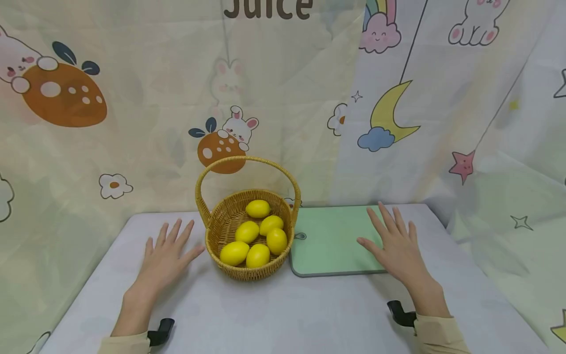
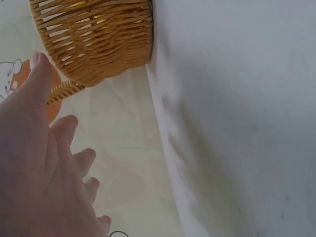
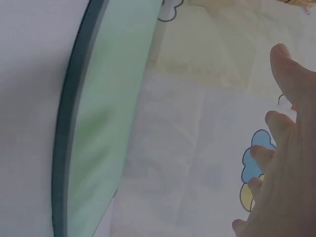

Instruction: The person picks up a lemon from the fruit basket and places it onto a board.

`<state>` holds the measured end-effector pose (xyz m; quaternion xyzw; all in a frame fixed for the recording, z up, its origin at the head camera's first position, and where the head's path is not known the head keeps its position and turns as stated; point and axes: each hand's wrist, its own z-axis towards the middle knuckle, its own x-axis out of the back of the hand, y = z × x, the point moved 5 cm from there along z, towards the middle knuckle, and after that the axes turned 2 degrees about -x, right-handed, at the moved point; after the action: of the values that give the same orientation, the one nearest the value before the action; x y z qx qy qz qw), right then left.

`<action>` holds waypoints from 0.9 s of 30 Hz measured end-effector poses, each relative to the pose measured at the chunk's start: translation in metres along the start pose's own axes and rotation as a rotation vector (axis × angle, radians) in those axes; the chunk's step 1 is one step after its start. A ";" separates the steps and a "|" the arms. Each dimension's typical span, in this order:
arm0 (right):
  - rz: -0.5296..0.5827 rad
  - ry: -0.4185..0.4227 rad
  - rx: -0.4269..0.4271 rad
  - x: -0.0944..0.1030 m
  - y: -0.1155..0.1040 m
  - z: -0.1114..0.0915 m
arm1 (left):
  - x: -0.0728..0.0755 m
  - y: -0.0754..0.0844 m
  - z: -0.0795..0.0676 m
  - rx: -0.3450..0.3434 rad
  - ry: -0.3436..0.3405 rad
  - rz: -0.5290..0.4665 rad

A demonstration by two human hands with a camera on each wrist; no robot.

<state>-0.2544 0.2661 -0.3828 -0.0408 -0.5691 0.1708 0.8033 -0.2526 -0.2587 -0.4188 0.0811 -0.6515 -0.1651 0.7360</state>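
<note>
In the head view a round wicker basket [image 1: 252, 273] with a tall arched handle holds several yellow lemons [image 1: 258, 208]. My left hand [image 1: 165, 258] hovers just left of it, fingers spread and holding nothing; the thumb tip points at the basket's side. To the right of the basket lies a pale green cutting board [image 1: 331, 241] with a dark rim. Over its right part my right hand [image 1: 400, 250] is spread flat and holds nothing. In the left wrist view the basket [image 2: 108, 44] is near my thumb; in the right wrist view the board [image 3: 106, 123] lies below my hand.
Everything stands on a white-covered table [image 1: 265, 319]. Behind it hangs a cloth backdrop [image 1: 287, 98] printed with rabbits, a moon and stars. A black wrist mount [image 1: 161, 332] sits by the left sleeve, another black mount [image 1: 401, 313] by the right.
</note>
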 end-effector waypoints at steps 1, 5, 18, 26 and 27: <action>0.005 0.002 0.006 0.002 -0.002 0.000 | -0.001 0.001 0.000 -0.003 -0.003 -0.001; 0.018 0.006 0.027 0.006 -0.010 -0.001 | -0.004 0.009 0.002 -0.018 -0.014 -0.023; 0.038 0.000 0.067 0.006 -0.032 0.006 | -0.011 0.029 0.001 -0.032 -0.069 -0.126; 0.043 -0.029 0.120 -0.001 -0.054 0.012 | -0.009 0.042 -0.002 -0.026 -0.117 -0.159; 0.046 -0.037 0.127 -0.003 -0.057 0.012 | -0.009 0.044 -0.002 -0.026 -0.122 -0.158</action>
<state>-0.2538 0.2103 -0.3661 0.0003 -0.5708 0.2256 0.7895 -0.2452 -0.2150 -0.4126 0.1125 -0.6846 -0.2355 0.6806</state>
